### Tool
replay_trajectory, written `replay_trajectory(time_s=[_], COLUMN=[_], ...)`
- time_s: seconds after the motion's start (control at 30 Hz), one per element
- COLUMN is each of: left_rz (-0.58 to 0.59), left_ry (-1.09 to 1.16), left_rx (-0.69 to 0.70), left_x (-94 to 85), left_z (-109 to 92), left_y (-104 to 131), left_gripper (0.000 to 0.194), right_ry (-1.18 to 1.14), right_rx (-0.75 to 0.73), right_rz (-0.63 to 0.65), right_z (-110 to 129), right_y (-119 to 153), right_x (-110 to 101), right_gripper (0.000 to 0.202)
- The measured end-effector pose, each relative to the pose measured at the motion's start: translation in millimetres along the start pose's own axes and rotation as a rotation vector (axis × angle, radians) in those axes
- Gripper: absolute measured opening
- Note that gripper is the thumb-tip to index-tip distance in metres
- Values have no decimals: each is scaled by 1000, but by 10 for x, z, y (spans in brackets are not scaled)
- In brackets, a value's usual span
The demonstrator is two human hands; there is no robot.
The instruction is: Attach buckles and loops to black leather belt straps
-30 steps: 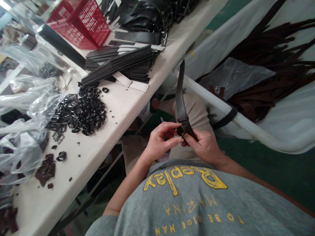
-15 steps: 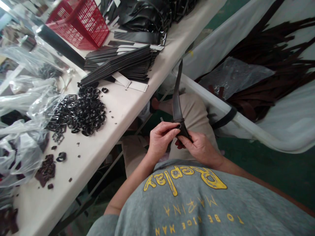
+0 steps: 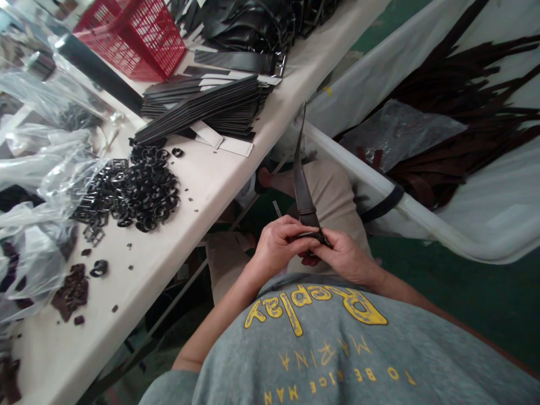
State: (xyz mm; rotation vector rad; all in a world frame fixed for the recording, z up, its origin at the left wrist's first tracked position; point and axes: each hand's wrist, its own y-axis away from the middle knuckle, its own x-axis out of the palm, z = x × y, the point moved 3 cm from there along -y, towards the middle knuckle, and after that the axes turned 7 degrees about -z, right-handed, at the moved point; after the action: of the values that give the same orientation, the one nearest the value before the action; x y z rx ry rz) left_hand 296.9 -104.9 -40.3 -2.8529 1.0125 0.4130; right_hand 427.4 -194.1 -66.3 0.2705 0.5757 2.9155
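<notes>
A dark brown leather belt (image 3: 302, 188) hangs over my lap, its long strap running up and away past my knee. Its near end is between my two hands, where a dark buckle shows in part. My left hand (image 3: 276, 247) pinches the buckle end from the left. My right hand (image 3: 348, 256) grips the same end from the right, thumb on top. A dark loop crosses the strap just above the fingers. Something dark red, too small to make out, shows below the hands.
On the white table (image 3: 202, 197) at left lie black loops (image 3: 156, 191), stacked black straps (image 3: 202, 107), brown small pieces (image 3: 71, 292) and plastic bags. A red basket (image 3: 147, 42) stands behind. At right, a white-railed cloth holder (image 3: 405, 208) bears dark brown straps (image 3: 439, 140).
Both hands have come closer together at the buckle end. The strap has twisted, and more of it below the loop shows. The left fingers have moved down and right onto the buckle.
</notes>
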Motion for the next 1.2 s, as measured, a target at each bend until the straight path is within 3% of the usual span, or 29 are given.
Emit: replay_trajectory(time_s=[0.1,0.2,0.3,0.4,0.6,0.73,0.83,0.97,1.1,1.2], left_rz=[-6,-98,-182,-185,-55,88,88,-92,-210,-144], left_ry=[-94,-83,-51,-55,-176,-225,-185,21,293,539], left_rx=[129,225,221,200,205,238,140,-99,-233,-280], left_x=[22,34,42,42,-3,-27,-16,62,159,240], left_z=[-54,-61,-26,-23,-133,-205,-191,-87,35,94], left_y=[41,84,109,105,72,47,27,28,18,-7], left_gripper=[23,23,15,10,12,19,16,14,31,60], right_ry=[-56,-104,-140,-123,-55,-62,-48,-75,-89,-90], right_rx=[38,58,62,42,7,-36,-42,-57,-103,-87], right_rz=[-10,-24,-11,1,60,-27,-85,-139,-190,-208], right_z=[-13,-22,-24,5,83,60,30,34,62,47], right_y=[-2,-16,-31,-30,10,36,50,41,43,61], right_x=[-39,-66,-55,-37,-39,-48,-38,-43,-75,-98], right_gripper=[58,59,56,54,53,53,51,50,46,46])
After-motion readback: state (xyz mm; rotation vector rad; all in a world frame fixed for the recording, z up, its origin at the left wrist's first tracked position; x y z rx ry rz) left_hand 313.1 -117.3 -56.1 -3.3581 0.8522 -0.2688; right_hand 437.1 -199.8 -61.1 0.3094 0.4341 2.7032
